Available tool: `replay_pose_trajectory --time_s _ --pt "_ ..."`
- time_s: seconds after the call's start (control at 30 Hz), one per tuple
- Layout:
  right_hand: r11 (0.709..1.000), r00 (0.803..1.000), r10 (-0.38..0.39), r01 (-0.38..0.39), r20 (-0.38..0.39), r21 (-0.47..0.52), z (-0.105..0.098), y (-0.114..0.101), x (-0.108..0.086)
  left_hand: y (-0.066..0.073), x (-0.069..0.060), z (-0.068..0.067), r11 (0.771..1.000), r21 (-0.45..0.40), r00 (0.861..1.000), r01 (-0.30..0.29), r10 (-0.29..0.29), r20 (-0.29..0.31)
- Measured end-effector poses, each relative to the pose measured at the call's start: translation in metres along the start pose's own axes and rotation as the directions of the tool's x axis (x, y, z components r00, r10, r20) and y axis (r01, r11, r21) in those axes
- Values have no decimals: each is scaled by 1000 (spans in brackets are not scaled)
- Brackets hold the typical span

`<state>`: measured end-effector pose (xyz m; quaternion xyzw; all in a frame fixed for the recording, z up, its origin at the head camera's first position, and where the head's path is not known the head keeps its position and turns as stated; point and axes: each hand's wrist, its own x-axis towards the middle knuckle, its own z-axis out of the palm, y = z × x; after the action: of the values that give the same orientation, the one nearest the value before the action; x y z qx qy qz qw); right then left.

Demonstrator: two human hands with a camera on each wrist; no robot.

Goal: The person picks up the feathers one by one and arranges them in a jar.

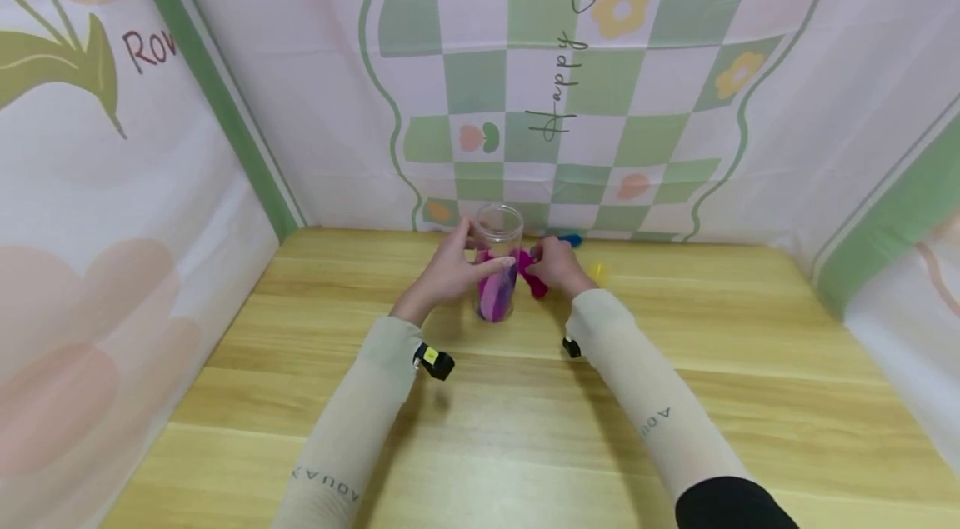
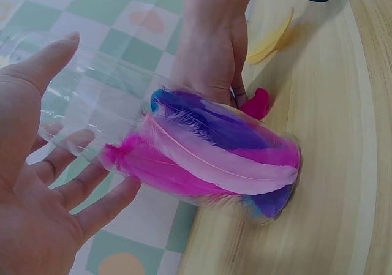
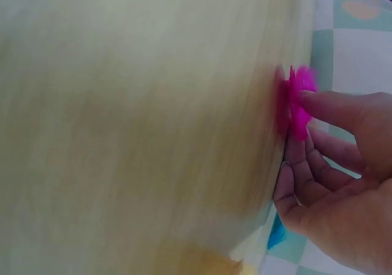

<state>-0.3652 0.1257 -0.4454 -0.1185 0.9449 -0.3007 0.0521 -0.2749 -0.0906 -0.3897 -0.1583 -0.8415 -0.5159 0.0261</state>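
A tall clear glass cylinder (image 1: 500, 221) stands on the wooden table, with pink, magenta and purple feathers (image 2: 214, 155) inside its lower part. My left hand (image 1: 450, 266) holds the cylinder from the left, thumb across the near side and fingers round the far side. Just right of the glass, my right hand (image 1: 558, 264) pinches a magenta feather (image 3: 301, 113) between thumb and fingers, low by the tabletop. Part of that feather is hidden by the fingers.
A blue feather (image 1: 572, 240) lies at the table's back edge, beyond the right hand. Yellow feathers (image 1: 597, 272) lie to the right of that hand. Behind the wooden table (image 1: 487, 429) hangs a checkered cloth (image 1: 525, 79), close to the glass.
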Motion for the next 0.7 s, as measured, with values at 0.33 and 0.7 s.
replay_pose_trajectory --time_s 0.33,0.7 --pt "1000 1000 6 -5 -23 27 -1 1 3 3 1 -2 1000 7 1000 -13 13 1" --pt "998 1000 -2 2 3 70 0 2 -3 0 -2 1 1000 1 1000 -2 2 4"
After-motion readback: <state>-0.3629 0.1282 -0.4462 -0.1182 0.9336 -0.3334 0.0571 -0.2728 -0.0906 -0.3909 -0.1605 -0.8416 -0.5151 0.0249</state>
